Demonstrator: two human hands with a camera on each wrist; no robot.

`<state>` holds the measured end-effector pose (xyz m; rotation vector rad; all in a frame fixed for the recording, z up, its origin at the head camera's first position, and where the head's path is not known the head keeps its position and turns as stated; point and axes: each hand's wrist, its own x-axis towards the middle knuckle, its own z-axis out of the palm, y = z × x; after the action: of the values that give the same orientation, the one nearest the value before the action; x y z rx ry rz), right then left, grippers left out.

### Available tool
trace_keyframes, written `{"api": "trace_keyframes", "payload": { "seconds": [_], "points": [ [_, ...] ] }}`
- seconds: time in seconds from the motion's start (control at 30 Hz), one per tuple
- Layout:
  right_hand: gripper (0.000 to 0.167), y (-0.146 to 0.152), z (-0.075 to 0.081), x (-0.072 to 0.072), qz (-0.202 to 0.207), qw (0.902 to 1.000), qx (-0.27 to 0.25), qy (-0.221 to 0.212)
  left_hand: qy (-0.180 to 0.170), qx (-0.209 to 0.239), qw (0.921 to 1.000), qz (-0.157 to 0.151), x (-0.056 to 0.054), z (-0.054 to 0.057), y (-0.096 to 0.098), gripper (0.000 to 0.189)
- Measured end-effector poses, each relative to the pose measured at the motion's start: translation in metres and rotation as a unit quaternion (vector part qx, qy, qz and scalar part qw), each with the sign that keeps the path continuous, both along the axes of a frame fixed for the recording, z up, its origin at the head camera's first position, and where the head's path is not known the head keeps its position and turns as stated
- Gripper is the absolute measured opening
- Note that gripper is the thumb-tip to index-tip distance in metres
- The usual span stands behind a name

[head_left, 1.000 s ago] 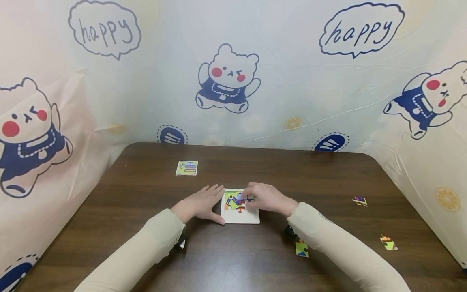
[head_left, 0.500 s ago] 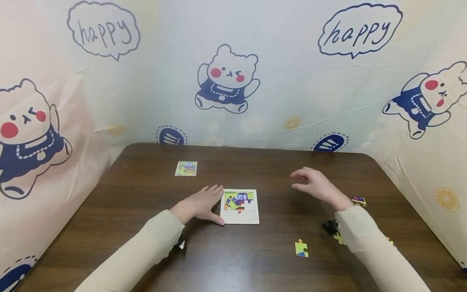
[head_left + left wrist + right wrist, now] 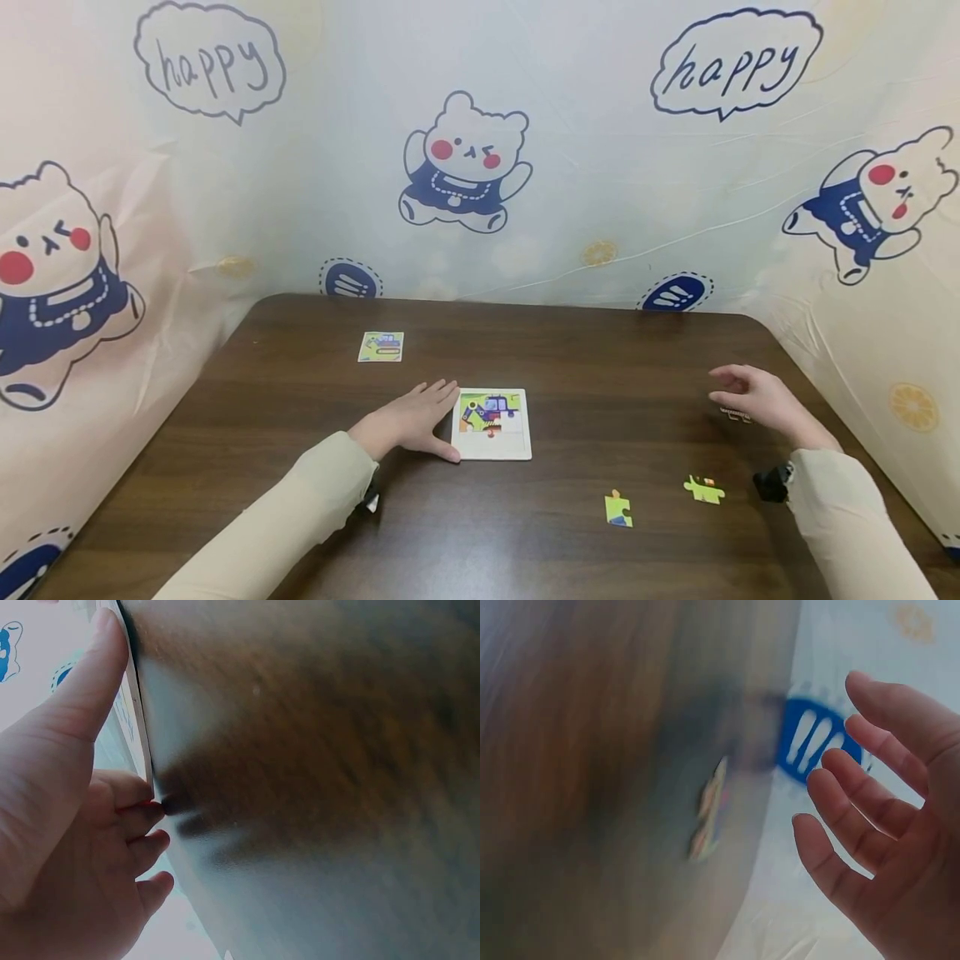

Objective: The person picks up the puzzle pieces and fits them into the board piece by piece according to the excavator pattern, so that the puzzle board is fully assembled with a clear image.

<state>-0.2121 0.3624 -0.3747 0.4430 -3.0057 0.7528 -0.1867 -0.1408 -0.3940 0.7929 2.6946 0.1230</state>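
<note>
Right hand (image 3: 765,407), fingers loosely bent and gripping nothing, hangs over a partly hidden puzzle piece (image 3: 735,414) at 3 o'clock from the white puzzle board (image 3: 516,448). Left hand (image 3: 408,418), fingers straight and grasping nothing, touches the board's 9 o'clock edge. Joined digger-picture pieces (image 3: 483,412) fill the board towards 12 o'clock; its 5 o'clock area is bare, so it looks about half complete. Still loose on the bench (image 3: 420,542): a green corner piece (image 3: 619,510) at 4 o'clock and a tabbed piece (image 3: 705,490) beyond it. Compared with half a second ago, the right hand sits farther towards 3 o'clock, and the tabbed piece shows whole.
</note>
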Motion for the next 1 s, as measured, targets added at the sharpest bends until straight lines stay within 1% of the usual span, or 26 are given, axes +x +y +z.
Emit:
{"api": "trace_keyframes", "payload": {
  "seconds": [0.13,0.23,0.37,0.47,0.63,0.7,0.83,1.0],
  "points": [
    [0.045,0.020,-0.009,0.001,-0.013,0.9991,0.004,-0.040,-0.002,0.002,1.0000,0.002,0.000,-0.001,0.000,0.103],
    [0.045,0.030,-0.017,0.002,-0.017,0.9982,0.017,-0.055,-0.001,0.002,1.0000,0.003,0.000,-0.002,-0.001,0.103],
    [0.037,0.039,-0.023,0.005,-0.012,0.9977,0.029,-0.060,-0.003,0.005,1.0000,0.002,0.000,-0.003,-0.001,0.104],
    [0.032,0.045,-0.024,0.007,-0.004,0.9976,0.032,-0.061,-0.004,0.010,0.9999,0.002,0.000,-0.003,-0.001,0.104],
    [0.027,0.050,-0.025,0.008,-0.001,0.9976,0.039,-0.056,0.001,0.006,1.0000,0.002,-0.001,-0.003,-0.001,0.104],
    [0.024,0.052,-0.026,0.007,0.003,0.9981,0.034,-0.052,0.001,0.004,1.0000,0.001,-0.001,-0.003,-0.001,0.104],
    [0.020,0.052,-0.027,0.007,0.004,0.9986,0.032,-0.042,0.001,0.002,1.0000,0.005,-0.001,-0.003,-0.001,0.104],
    [0.018,0.052,-0.027,0.007,-0.003,0.9985,0.031,-0.046,0.000,0.000,1.0000,0.005,-0.001,-0.002,-0.001,0.104]
  ]
}}
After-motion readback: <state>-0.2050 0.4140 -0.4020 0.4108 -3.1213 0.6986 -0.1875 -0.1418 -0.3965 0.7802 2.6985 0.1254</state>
